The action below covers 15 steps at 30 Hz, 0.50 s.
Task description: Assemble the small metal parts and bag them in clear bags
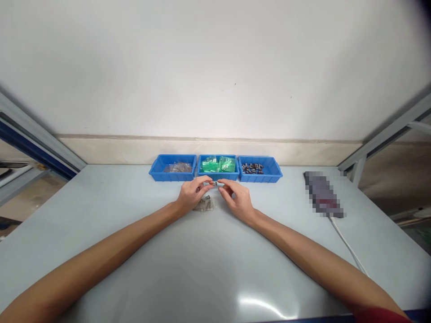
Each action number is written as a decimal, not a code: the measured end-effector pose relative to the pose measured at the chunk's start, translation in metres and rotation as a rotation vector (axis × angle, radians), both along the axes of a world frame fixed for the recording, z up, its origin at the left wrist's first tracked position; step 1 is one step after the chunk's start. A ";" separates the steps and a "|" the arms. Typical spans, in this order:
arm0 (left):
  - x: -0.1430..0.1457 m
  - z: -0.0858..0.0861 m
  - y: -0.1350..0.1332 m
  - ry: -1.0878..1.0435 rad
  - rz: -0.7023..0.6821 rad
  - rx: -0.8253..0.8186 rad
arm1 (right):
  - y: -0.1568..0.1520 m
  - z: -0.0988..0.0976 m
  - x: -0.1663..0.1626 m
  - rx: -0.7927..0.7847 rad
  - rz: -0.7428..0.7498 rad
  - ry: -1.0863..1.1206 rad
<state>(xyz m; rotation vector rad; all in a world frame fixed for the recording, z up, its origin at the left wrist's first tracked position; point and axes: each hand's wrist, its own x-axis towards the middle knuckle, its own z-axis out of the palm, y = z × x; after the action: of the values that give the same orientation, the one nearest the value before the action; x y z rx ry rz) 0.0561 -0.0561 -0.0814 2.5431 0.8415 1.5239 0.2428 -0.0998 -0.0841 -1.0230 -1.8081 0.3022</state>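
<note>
My left hand (pixel 192 194) and my right hand (pixel 237 199) meet in front of the blue bins. Their fingertips pinch a tiny metal part (pixel 214 183) between them, and its exact shape is too small to tell. Just below my hands, a small clear plastic bag (pixel 204 204) of grey metal pieces lies on the pale grey table (pixel 101 202), touching the heel of my left hand.
Several blue plastic bins stand in a row at the wall: a left bin (pixel 173 176) with a clear bag of dark parts, a middle bin (pixel 217 177) with green-tinted bags, and a right bin (pixel 261 178) with loose dark metal fittings. A pixelated flat object (pixel 323 195) with a white cable (pixel 346 244) lies to the right.
</note>
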 end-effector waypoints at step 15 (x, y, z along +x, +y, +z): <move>0.000 -0.002 0.001 0.036 -0.007 0.094 | 0.002 -0.002 0.000 -0.014 0.016 0.005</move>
<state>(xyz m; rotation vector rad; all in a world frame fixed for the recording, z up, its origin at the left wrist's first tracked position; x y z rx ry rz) 0.0561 -0.0547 -0.0835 2.6439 0.7819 1.5559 0.2426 -0.0974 -0.0863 -1.0172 -1.8123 0.3273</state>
